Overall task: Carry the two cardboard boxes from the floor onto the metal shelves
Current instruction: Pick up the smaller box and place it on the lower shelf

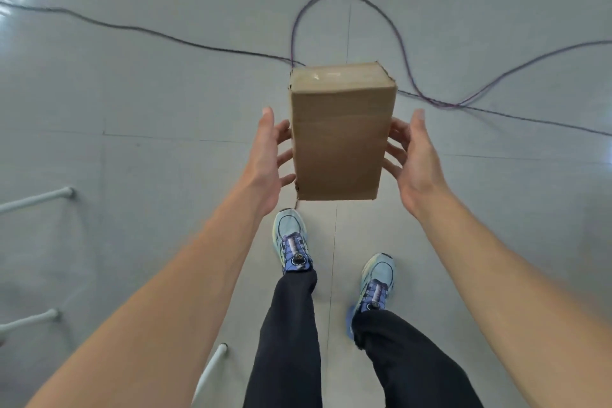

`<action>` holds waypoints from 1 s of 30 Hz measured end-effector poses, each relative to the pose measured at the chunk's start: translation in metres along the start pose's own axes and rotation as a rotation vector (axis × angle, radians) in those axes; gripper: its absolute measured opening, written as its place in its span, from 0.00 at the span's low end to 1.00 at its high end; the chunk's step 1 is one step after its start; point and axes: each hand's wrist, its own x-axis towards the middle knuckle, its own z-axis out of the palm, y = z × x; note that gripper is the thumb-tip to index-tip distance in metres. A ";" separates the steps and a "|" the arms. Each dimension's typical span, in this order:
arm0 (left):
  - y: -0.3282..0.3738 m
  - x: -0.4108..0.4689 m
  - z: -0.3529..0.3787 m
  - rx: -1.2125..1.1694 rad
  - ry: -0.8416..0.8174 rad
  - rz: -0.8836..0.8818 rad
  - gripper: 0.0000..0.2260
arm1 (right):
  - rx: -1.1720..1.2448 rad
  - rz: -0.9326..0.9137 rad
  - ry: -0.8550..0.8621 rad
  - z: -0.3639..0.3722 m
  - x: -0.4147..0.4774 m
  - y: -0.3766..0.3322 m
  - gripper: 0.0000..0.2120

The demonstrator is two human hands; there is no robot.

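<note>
A plain brown cardboard box hangs in the air in front of me, above the grey tiled floor. My left hand presses against its left side with fingers spread. On the opposite side my right hand clamps it the same way. The box's taped top end points away from me. No second box and no metal shelves appear in this view.
Dark cables loop across the floor ahead of the box. White metal legs of some furniture stick in from the left edge, one more near my left leg. My feet in light blue shoes stand below the box.
</note>
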 end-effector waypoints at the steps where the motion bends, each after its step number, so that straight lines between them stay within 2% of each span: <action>1: 0.013 -0.021 0.004 0.003 -0.009 0.024 0.38 | 0.009 -0.017 -0.002 -0.004 -0.016 -0.017 0.31; 9: 0.104 -0.182 0.055 0.026 -0.131 0.193 0.32 | 0.068 -0.206 -0.027 -0.048 -0.151 -0.145 0.31; 16: 0.158 -0.292 0.103 0.041 -0.242 0.344 0.30 | 0.116 -0.379 -0.030 -0.093 -0.263 -0.238 0.26; 24: 0.213 -0.374 0.155 0.148 -0.446 0.443 0.31 | 0.231 -0.524 0.078 -0.143 -0.360 -0.304 0.25; 30: 0.248 -0.413 0.194 0.198 -0.598 0.517 0.30 | 0.316 -0.640 0.186 -0.168 -0.410 -0.327 0.28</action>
